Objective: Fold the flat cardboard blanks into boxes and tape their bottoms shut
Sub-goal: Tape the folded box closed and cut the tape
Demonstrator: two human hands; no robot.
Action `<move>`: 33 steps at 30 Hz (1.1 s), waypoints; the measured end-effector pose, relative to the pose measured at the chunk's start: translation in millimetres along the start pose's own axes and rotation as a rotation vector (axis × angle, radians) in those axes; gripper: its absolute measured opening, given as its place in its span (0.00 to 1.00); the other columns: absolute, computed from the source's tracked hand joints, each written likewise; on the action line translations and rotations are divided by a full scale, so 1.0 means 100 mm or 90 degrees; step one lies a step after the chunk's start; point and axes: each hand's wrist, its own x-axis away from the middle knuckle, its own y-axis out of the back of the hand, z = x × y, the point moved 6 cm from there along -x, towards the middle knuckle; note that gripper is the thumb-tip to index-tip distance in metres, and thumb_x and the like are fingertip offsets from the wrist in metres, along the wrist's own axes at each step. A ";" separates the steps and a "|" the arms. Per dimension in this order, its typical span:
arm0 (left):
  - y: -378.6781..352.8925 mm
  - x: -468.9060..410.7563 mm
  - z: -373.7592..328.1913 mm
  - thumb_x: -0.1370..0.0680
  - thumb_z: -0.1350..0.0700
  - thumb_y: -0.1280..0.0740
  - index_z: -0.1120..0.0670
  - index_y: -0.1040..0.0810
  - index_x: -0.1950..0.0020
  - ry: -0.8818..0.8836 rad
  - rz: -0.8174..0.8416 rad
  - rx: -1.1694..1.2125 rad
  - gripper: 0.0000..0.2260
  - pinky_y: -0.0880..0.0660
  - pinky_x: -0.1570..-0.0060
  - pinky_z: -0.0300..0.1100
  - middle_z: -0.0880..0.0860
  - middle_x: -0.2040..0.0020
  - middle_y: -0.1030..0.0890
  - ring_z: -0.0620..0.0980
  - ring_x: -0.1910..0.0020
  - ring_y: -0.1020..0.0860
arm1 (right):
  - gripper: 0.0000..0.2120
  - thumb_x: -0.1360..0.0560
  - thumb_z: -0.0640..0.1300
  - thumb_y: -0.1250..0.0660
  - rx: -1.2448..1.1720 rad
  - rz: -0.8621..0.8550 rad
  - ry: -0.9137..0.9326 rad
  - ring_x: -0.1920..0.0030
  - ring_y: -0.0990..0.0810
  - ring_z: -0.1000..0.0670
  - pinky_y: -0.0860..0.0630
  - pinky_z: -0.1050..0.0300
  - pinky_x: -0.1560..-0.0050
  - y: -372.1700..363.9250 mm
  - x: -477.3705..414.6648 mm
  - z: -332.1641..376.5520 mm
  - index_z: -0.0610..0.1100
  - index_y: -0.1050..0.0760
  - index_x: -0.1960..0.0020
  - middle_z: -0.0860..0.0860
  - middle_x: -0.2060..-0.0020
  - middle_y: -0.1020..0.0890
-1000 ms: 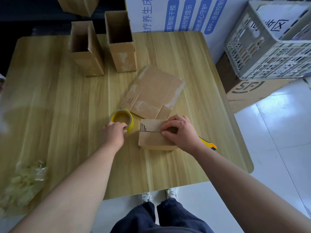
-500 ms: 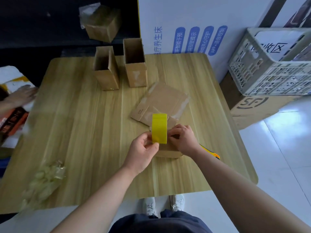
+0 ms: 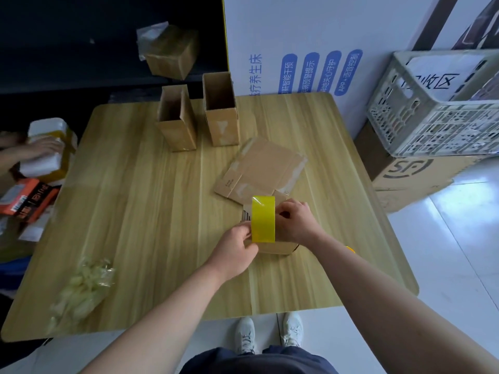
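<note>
SF logo carton, hands gripping tape roll

The tape roll is bright yellow and glossy. The tabletop is pale yellowish wood with long streaks of grain running from near edge to far edge. Two upright boxes by the far edge are plain brown cardboard, one with whitish patches low on its side; the flat blank near the middle is the same brown with pale strips along its edges. A crumpled bag at the near left corner is clear with a yellowish tint. Past the right edge, the crate is light grey latticework.
</note>
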 end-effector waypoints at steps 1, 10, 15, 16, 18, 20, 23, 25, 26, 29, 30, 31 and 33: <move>0.03 0.00 0.01 0.26 0.61 0.39 0.46 0.21 0.47 0.025 -0.017 0.074 0.14 0.27 0.40 0.36 0.47 0.45 0.18 0.40 0.45 0.21 | 0.08 0.24 0.45 0.32 0.007 -0.005 0.004 0.44 0.29 0.43 0.35 0.59 0.49 0.00 0.00 0.01 0.43 0.19 0.48 0.52 0.51 0.24; 0.47 -0.17 -0.55 0.28 0.38 0.32 0.56 0.22 0.58 0.017 -0.140 0.002 0.21 0.25 0.59 0.48 0.47 0.67 0.24 0.45 0.65 0.26 | 0.07 0.22 0.45 0.36 0.033 0.025 -0.010 0.45 0.29 0.42 0.35 0.57 0.50 0.00 -0.04 0.03 0.50 0.23 0.58 0.52 0.54 0.27; 0.49 -0.27 -0.66 0.29 0.50 0.25 0.57 0.20 0.61 0.025 -0.149 -0.087 0.11 0.27 0.64 0.38 0.47 0.67 0.23 0.44 0.67 0.26 | 0.10 0.21 0.45 0.38 0.065 0.050 -0.011 0.41 0.30 0.42 0.37 0.57 0.44 -0.03 -0.07 0.00 0.42 0.21 0.49 0.46 0.44 0.23; 0.48 -0.28 -0.67 0.29 0.52 0.25 0.57 0.19 0.61 0.032 -0.137 -0.097 0.10 0.27 0.63 0.39 0.48 0.67 0.22 0.45 0.67 0.26 | 0.10 0.21 0.45 0.38 0.066 0.051 -0.009 0.41 0.30 0.41 0.37 0.57 0.44 -0.03 -0.08 0.00 0.41 0.21 0.49 0.46 0.43 0.23; 0.49 -0.29 -0.68 0.28 0.54 0.25 0.57 0.18 0.61 0.037 -0.125 -0.123 0.07 0.25 0.61 0.40 0.49 0.65 0.20 0.45 0.65 0.24 | 0.10 0.21 0.45 0.38 0.067 0.056 -0.004 0.41 0.31 0.41 0.38 0.57 0.45 -0.02 -0.07 0.00 0.41 0.21 0.47 0.46 0.42 0.23; 0.52 -0.30 -0.73 0.28 0.56 0.25 0.56 0.18 0.61 0.006 -0.140 -0.142 0.05 0.25 0.62 0.39 0.50 0.62 0.20 0.45 0.64 0.24 | 0.11 0.21 0.45 0.38 0.067 0.064 -0.002 0.41 0.31 0.42 0.38 0.57 0.44 -0.02 -0.07 0.00 0.41 0.21 0.47 0.46 0.42 0.24; 0.57 -0.30 -0.82 0.28 0.59 0.26 0.56 0.19 0.62 -0.106 -0.177 -0.172 0.05 0.28 0.63 0.34 0.47 0.60 0.22 0.42 0.64 0.26 | 0.11 0.21 0.47 0.38 0.084 0.080 0.009 0.41 0.30 0.42 0.37 0.56 0.43 -0.04 -0.08 -0.02 0.42 0.21 0.47 0.47 0.43 0.24; 0.58 -0.29 -0.87 0.27 0.58 0.26 0.55 0.19 0.62 -0.176 -0.193 -0.206 0.05 0.28 0.61 0.34 0.45 0.60 0.23 0.43 0.62 0.25 | 0.11 0.21 0.49 0.38 0.118 0.092 0.023 0.41 0.29 0.42 0.38 0.56 0.43 -0.06 -0.09 -0.03 0.43 0.21 0.47 0.47 0.42 0.25; 0.60 -0.28 -0.87 0.27 0.57 0.27 0.55 0.19 0.62 -0.201 -0.205 -0.216 0.05 0.28 0.60 0.35 0.45 0.59 0.23 0.44 0.60 0.25 | 0.12 0.21 0.49 0.39 0.130 0.101 0.029 0.40 0.29 0.42 0.39 0.56 0.42 -0.07 -0.10 -0.04 0.44 0.21 0.47 0.47 0.42 0.25; 0.60 -0.24 -0.82 0.25 0.58 0.29 0.56 0.21 0.59 -0.243 -0.258 -0.211 0.04 0.25 0.55 0.35 0.47 0.56 0.23 0.45 0.55 0.23 | 0.12 0.20 0.50 0.39 0.112 0.125 0.025 0.40 0.31 0.43 0.39 0.55 0.40 -0.07 -0.10 -0.04 0.46 0.21 0.47 0.48 0.41 0.26; 0.57 -0.23 -0.77 0.23 0.58 0.31 0.56 0.22 0.57 -0.231 -0.260 -0.179 0.04 0.25 0.53 0.34 0.47 0.53 0.22 0.45 0.53 0.22 | 0.10 0.20 0.50 0.39 0.096 0.126 0.019 0.39 0.31 0.42 0.39 0.54 0.40 -0.07 -0.10 -0.04 0.47 0.22 0.50 0.48 0.41 0.26; 0.54 -0.24 -0.71 0.22 0.58 0.33 0.56 0.23 0.55 -0.198 -0.253 -0.132 0.03 0.24 0.52 0.33 0.48 0.50 0.22 0.44 0.51 0.21 | 0.08 0.20 0.49 0.38 0.072 0.121 0.013 0.39 0.31 0.43 0.38 0.54 0.41 -0.05 -0.10 -0.03 0.47 0.23 0.52 0.48 0.42 0.26; 0.50 -0.26 -0.57 0.19 0.56 0.38 0.54 0.26 0.52 -0.103 -0.248 -0.061 0.04 0.25 0.55 0.29 0.47 0.48 0.20 0.43 0.51 0.20 | 0.05 0.23 0.46 0.35 -0.030 0.074 -0.005 0.42 0.31 0.45 0.36 0.55 0.44 0.01 -0.05 0.01 0.44 0.25 0.50 0.51 0.49 0.25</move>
